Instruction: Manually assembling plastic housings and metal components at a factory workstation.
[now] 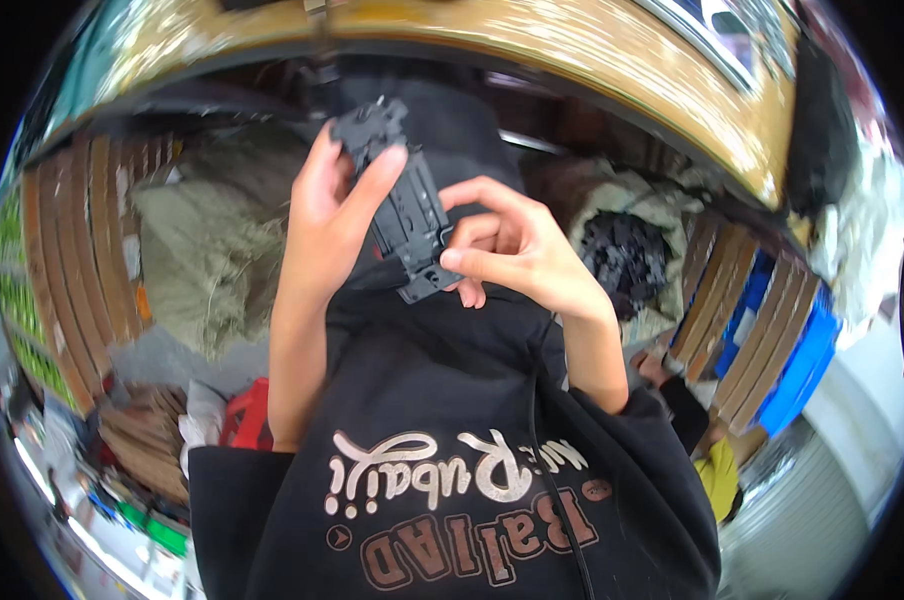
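A black moulded plastic part [402, 205], long and boxy with notches and clips, is held tilted above my lap. My left hand [337, 195] grips its upper end, thumb across the face and fingers round the far side. At the lower right end, my right hand [502, 240] pinches the edge between thumb and curled fingers. The part's underside is hidden, and its exact kind cannot be made out.
An open woven sack [627, 255] of small black pieces stands at right, and a greenish sack [212, 240] at left. Cardboard stacks [87, 250] flank both sides. A yellowish table edge [572, 50] runs across the top. Another person [717, 475] is at lower right.
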Available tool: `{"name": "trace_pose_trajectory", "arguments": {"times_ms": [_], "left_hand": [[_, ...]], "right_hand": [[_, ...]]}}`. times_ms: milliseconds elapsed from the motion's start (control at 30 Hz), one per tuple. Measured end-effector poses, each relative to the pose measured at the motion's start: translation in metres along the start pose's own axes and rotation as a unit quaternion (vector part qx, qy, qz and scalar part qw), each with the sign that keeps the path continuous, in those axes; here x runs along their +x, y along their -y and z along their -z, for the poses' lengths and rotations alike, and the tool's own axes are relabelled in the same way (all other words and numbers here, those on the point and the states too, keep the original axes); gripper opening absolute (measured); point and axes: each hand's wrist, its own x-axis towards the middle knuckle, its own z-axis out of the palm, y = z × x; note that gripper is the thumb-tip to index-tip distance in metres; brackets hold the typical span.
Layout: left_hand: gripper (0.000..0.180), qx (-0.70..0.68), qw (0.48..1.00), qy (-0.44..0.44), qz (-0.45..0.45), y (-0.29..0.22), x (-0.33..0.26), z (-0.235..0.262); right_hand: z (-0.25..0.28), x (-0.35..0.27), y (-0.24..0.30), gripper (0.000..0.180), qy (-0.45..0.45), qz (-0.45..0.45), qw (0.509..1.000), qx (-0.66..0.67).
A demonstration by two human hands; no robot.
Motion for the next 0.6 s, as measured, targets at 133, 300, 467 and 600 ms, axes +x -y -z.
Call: {"name": "trace_pose_trajectory", "arguments": {"times_ms": [133,300,467,600], "left_hand": [[0.031,0.014,0.988,0.102,0.113,0.033,-0.012,0.013],[0.031,0.089,0.980,0.046,0.172,0.051,-0.014,0.035],[0.026,0.133,0.977,0.030,0.164,0.057,0.002,0.046],[0.026,0.122,0.981,0.045,0.142,0.049,0.010,0.041]], "right_hand": [[0.056,-0.055,-0.018,0.032,-0.064,-0.061,0.986,-0.139],[0.132,-0.173,-0.063,0.034,-0.249,-0.117,0.959,-0.068],[0.180,-0.209,-0.132,0.034,-0.477,-0.201,0.852,-0.080],[0.201,-0.187,-0.173,0.039,-0.488,-0.152,0.856,-0.079]]}}
